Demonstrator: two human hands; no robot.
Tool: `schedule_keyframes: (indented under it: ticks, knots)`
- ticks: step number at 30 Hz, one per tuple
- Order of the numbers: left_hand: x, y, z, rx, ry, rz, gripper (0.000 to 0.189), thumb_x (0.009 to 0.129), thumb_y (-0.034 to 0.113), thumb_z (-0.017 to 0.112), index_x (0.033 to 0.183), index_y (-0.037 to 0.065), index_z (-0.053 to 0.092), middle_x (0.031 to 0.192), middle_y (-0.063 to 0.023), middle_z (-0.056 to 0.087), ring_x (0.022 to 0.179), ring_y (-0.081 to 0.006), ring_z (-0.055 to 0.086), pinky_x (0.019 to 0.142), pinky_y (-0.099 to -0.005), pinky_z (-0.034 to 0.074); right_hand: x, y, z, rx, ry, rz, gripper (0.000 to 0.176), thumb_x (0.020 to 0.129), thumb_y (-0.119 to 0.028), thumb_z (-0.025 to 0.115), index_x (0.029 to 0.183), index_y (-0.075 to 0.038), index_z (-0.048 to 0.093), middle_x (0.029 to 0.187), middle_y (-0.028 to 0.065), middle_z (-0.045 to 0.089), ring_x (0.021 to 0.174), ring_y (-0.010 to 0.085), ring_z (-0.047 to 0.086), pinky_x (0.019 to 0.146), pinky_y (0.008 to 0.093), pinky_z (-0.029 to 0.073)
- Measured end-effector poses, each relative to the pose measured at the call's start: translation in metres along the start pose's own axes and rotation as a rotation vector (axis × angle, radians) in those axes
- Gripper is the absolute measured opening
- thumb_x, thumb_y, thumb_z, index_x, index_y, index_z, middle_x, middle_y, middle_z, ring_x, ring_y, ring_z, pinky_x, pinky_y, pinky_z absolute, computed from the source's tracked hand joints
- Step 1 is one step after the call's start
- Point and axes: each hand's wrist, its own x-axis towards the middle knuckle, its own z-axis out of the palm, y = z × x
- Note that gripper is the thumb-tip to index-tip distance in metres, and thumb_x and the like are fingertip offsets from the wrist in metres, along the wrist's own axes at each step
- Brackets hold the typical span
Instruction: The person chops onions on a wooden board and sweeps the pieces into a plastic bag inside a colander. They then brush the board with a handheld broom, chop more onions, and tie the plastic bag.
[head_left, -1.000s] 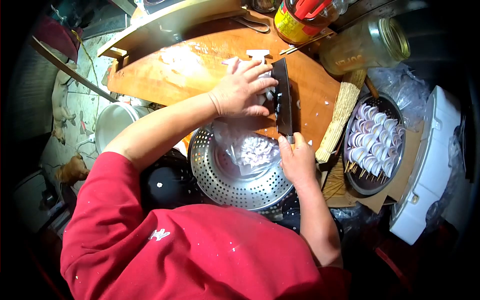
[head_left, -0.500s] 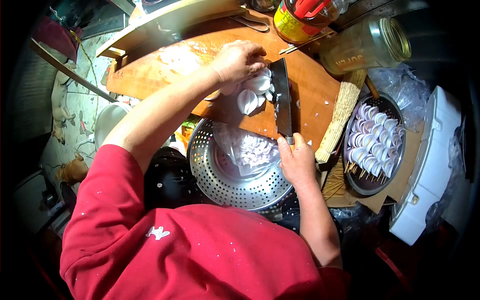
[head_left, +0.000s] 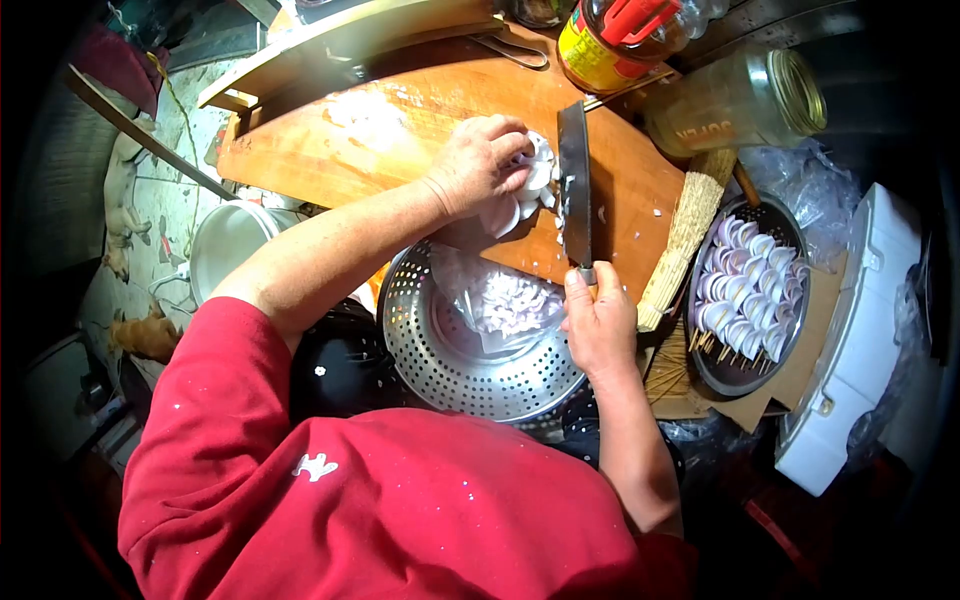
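Observation:
My right hand [head_left: 603, 325] is wrapped round the handle of a cleaver [head_left: 576, 190]. The dark blade stands on edge on the wooden board [head_left: 460, 95], with small white bits along its side. Just left of the blade, my left hand [head_left: 485, 168] has its fingers curled over white onion pieces [head_left: 540, 172], partly hiding them. Below the board's near edge, a steel colander [head_left: 425, 350] holds a clear plastic bag with chopped onion [head_left: 512, 302] in it.
At right, a dark basin [head_left: 735, 380] holds skewered onion pieces [head_left: 750, 285]. Near it are a straw brush [head_left: 685, 225], a white foam box lid [head_left: 850, 330] and a glass jar [head_left: 740, 105]. A red-capped jar [head_left: 600, 55] stands behind; a white bucket [head_left: 225, 245] is left.
My left hand has moved down and slightly right, now covering more of the onion pieces. The cleaver has swung more upright in view, its tip shifting right and up.

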Motion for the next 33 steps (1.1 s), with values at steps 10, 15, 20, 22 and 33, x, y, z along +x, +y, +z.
schedule_keyframes:
  ticks: [10, 15, 20, 22, 33]
  knots:
    - [0.001, -0.003, 0.003, -0.061, 0.042, 0.015, 0.023, 0.075, 0.016, 0.075, 0.094, 0.009, 0.064, 0.106, -0.011, 0.061, 0.096, -0.0341, 0.059, 0.083, -0.0423, 0.05, 0.014, 0.0, 0.013, -0.155, -0.06, 0.025, 0.031, 0.098, -0.032, 0.052, 0.096, -0.001, 0.053, 0.082, 0.0265, 0.065, 0.082, 0.0477, 0.063, 0.071, 0.0544, 0.049]
    - [-0.001, -0.004, 0.004, -0.097, 0.032, -0.054, 0.021, 0.075, 0.014, 0.075, 0.09, 0.009, 0.062, 0.103, -0.0101, 0.061, 0.092, -0.0341, 0.059, 0.082, -0.042, 0.05, 0.003, -0.017, 0.001, -0.09, -0.017, -0.052, 0.031, 0.097, -0.031, 0.053, 0.096, 0.0, 0.053, 0.081, 0.0268, 0.065, 0.08, 0.0481, 0.063, 0.07, 0.0552, 0.048]
    - [0.0, -0.006, 0.007, -0.12, 0.055, -0.022, 0.021, 0.073, 0.013, 0.076, 0.089, 0.008, 0.063, 0.102, -0.01, 0.062, 0.092, -0.0333, 0.059, 0.079, -0.0412, 0.05, 0.012, -0.013, 0.004, -0.262, -0.043, -0.064, 0.031, 0.097, -0.03, 0.054, 0.095, 0.001, 0.052, 0.08, 0.0274, 0.065, 0.081, 0.048, 0.063, 0.07, 0.0548, 0.049]
    - [0.0, -0.007, 0.006, -0.11, 0.051, -0.019, 0.021, 0.073, 0.013, 0.076, 0.089, 0.007, 0.063, 0.103, -0.0101, 0.062, 0.092, -0.0333, 0.06, 0.079, -0.041, 0.051, 0.012, -0.016, 0.004, -0.289, -0.048, -0.06, 0.031, 0.097, -0.03, 0.053, 0.095, 0.001, 0.052, 0.08, 0.0273, 0.065, 0.08, 0.0479, 0.063, 0.071, 0.0546, 0.049]
    - [-0.003, -0.007, 0.007, -0.107, 0.03, -0.033, 0.021, 0.072, 0.013, 0.073, 0.088, 0.007, 0.062, 0.105, -0.0108, 0.061, 0.095, -0.0343, 0.059, 0.082, -0.0423, 0.051, 0.014, -0.019, 0.006, -0.359, -0.085, -0.029, 0.034, 0.097, -0.032, 0.054, 0.105, 0.002, 0.054, 0.081, 0.0283, 0.066, 0.08, 0.0483, 0.064, 0.071, 0.0545, 0.05]
